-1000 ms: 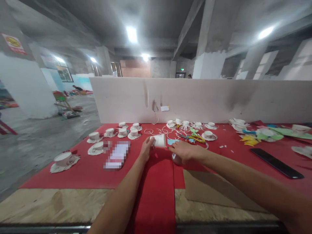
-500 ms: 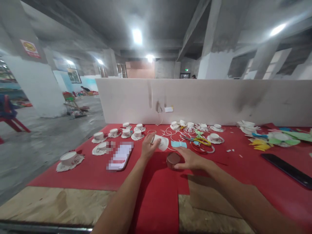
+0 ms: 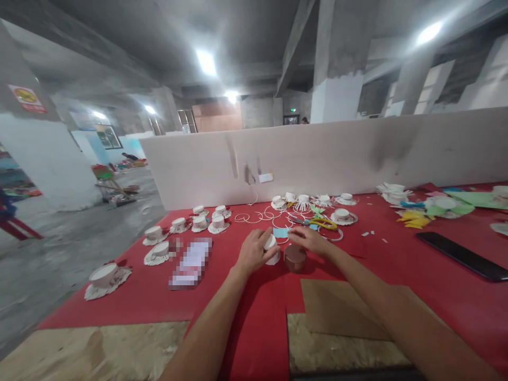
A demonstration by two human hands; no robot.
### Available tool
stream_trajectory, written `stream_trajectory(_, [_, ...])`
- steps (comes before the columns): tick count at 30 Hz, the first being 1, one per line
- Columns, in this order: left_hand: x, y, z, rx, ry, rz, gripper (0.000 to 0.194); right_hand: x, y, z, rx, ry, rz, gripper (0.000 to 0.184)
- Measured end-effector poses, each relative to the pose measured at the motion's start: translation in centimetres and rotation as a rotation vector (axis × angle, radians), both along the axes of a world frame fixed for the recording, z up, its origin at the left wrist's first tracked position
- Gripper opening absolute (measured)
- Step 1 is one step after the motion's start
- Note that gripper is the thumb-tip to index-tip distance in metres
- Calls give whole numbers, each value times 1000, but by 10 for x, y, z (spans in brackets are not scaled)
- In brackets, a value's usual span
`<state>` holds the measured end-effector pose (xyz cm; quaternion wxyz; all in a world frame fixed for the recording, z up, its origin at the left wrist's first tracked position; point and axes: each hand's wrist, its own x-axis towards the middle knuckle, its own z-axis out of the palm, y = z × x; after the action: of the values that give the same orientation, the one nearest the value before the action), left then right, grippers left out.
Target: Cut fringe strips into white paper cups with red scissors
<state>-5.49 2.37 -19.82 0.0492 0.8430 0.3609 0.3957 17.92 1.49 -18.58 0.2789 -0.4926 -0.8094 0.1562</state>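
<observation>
My left hand (image 3: pixel 254 251) has its fingers and thumb around a small white paper cup (image 3: pixel 272 253), which stands upright, closed end up, on the red table covering (image 3: pixel 254 317). Just right of the cup sits a short brown cylinder (image 3: pixel 296 259). Behind the cylinder, my right hand (image 3: pixel 311 241) reaches leftward with its fingers stretched out and holds nothing. Its fingertips are close to a light blue piece of paper (image 3: pixel 281 232). Whether the hand's underside touches the cylinder cannot be made out.
Several white hat-shaped paper pieces (image 3: pixel 103 276) stand at left and along the back. Scissors with yellow handles (image 3: pixel 325 223) lie among white rings (image 3: pixel 242 217). A phone (image 3: pixel 191 263) lies left, a dark phone (image 3: pixel 462 255) right. Brown cardboard (image 3: pixel 345 309) lies in front; a pale board (image 3: pixel 317 153) stands behind.
My left hand has brought the tilted cup down upright beside the brown cylinder. My right hand has shifted from the cylinder's side to behind it, fingers toward the cup. The view has turned slightly right.
</observation>
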Motion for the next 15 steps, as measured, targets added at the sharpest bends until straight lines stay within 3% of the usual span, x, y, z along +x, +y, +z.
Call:
stream_trajectory(4, [11, -3, -10, -60, -51, 16, 61, -5, 20, -26, 61, 109, -267, 23])
stream_trajectory(8, [18, -5, -20, -117, -118, -1, 59, -6, 22, -47, 92, 176, -339, 22])
stream_trajectory(15, [17, -8, -15, -138, -295, -51, 61, -2, 20, -47, 120, 267, -403, 22])
